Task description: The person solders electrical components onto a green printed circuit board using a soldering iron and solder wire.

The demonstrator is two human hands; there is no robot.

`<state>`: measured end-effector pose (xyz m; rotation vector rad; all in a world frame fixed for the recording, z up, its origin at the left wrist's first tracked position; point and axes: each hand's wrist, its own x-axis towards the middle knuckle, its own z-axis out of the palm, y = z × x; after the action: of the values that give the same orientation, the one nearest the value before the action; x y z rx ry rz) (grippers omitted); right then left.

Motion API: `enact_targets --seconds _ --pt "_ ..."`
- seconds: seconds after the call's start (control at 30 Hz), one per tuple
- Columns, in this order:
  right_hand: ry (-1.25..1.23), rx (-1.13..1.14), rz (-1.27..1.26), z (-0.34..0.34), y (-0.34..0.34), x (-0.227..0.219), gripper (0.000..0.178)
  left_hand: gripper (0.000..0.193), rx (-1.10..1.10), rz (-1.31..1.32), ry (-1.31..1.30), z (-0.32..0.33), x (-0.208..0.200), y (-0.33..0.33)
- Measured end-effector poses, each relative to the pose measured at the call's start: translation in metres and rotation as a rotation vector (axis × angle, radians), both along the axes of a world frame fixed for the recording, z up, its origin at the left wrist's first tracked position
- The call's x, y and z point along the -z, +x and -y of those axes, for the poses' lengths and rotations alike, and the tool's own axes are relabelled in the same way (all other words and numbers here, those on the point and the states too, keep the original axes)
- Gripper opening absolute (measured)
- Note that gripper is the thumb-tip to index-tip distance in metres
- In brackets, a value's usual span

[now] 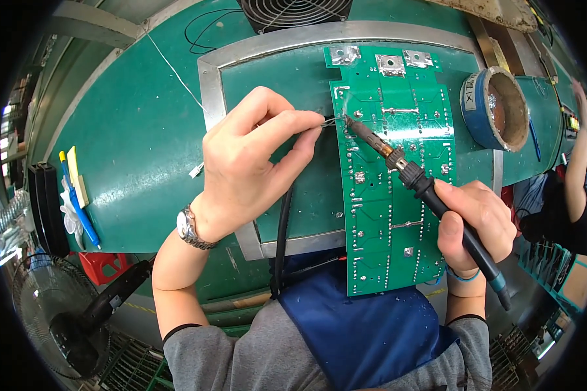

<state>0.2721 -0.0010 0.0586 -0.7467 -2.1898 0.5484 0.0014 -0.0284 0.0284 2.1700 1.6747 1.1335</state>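
A long green circuit board [398,169] lies in front of me, its solder joints facing up and several tinned pads along its far end. My right hand [476,225] is closed round the black handle of a soldering iron [430,186]. The iron's tip meets the board's left edge, near the far end, with a faint wisp of smoke above it. From the left, my left hand [254,146] pinches thin wires [331,122] between thumb and forefinger, and their ends reach the iron's tip. Whether the wire ends are joined to the board is too small to tell.
A metal frame [212,91] is set on the green table [130,150]. Right of the board stands a blue-sided round pot [479,111]. A black fan [293,13] is at the back, pens [81,205] are at left, and a standing fan [59,319] is lower left. Another person [567,195] is at right.
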Motion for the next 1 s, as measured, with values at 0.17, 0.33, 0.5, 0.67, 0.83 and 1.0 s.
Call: enact_targets --seconds 0.17,0.33,0.5,0.67,0.83,1.0 --pt "0.025 -0.011 0.018 0.005 -0.005 -0.001 0.024 0.017 0.036 0.009 0.025 -0.001 0.009 -0.001" --pt "0.046 -0.007 0.025 0.004 -0.002 -0.002 0.023 0.025 0.029 0.003 0.015 0.001 0.008 -0.002" --pt "0.032 0.024 -0.002 0.01 0.011 -0.004 0.02 0.023 -0.015 -0.001 0.015 0.003 0.001 -0.001" --pt "0.017 0.045 -0.041 0.014 0.009 -0.001 0.02 0.023 0.015 0.009 0.018 0.004 0.002 0.001" --pt "0.006 0.054 -0.041 0.015 0.009 -0.001 0.019 0.024 0.042 -0.004 0.007 0.006 0.001 0.002" --pt "0.005 0.044 -0.047 0.015 0.009 0.003 0.019 0.023 0.067 -0.006 0.008 0.007 0.003 0.003"
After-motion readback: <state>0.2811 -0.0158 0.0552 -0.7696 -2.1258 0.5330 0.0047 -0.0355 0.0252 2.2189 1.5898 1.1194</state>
